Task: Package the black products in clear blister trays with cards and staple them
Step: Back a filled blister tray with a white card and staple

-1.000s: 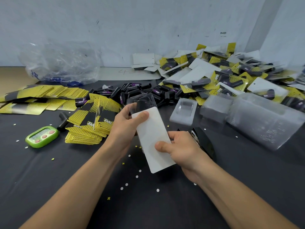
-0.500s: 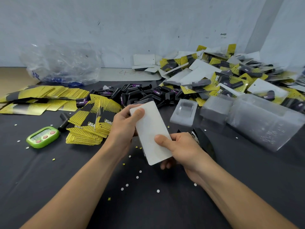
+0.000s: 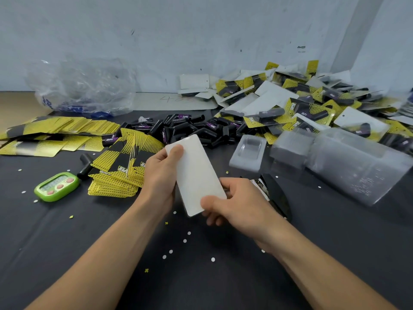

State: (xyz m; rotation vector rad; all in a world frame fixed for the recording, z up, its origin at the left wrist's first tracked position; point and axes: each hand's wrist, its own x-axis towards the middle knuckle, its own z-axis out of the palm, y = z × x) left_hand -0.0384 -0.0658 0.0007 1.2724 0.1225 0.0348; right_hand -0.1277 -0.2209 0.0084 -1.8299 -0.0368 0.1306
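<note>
Left hand [image 3: 159,173] grips the white card [image 3: 196,175] at its far end, right hand [image 3: 234,204] at its near end. Risk: uneven pinch skews card before stapling.

stapler [image 3: 277,193] half hidden, timer [image 3: 57,186] digits unreadable

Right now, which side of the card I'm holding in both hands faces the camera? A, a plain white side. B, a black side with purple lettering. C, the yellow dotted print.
A: the card, held by the left hand at its far end and the right hand at its near end, shows only a plain white surface.
</note>
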